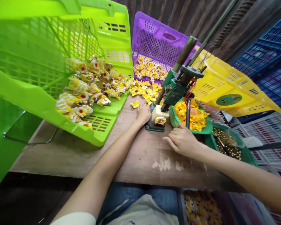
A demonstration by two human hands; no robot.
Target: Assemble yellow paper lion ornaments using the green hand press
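A green hand press [176, 87] stands on the wooden table. On its base, at the front of a cream block [159, 113], sits a small white-and-yellow plastic piece [160, 120]. My left hand [144, 113] lies palm down just left of the press, fingers forward beside loose yellow plastic pieces [146, 90]; their tips are hard to make out. One yellow piece [135, 104] lies by its fingertips. My right hand [181, 139] is in front of the press lever [188, 114], thumb apart, with nothing seen in it. Behind its fingers is a green basket [173, 117] of yellow pieces [192, 115].
A tipped lime-green crate [98, 132] holds striped yellow-and-white pieces [84, 90] at left. Behind are a purple crate [152, 31] and a yellow crate [239, 81]. A green tray [249, 154] of small gold parts [234, 150] stands at right; blue crates [273, 47] are beyond.
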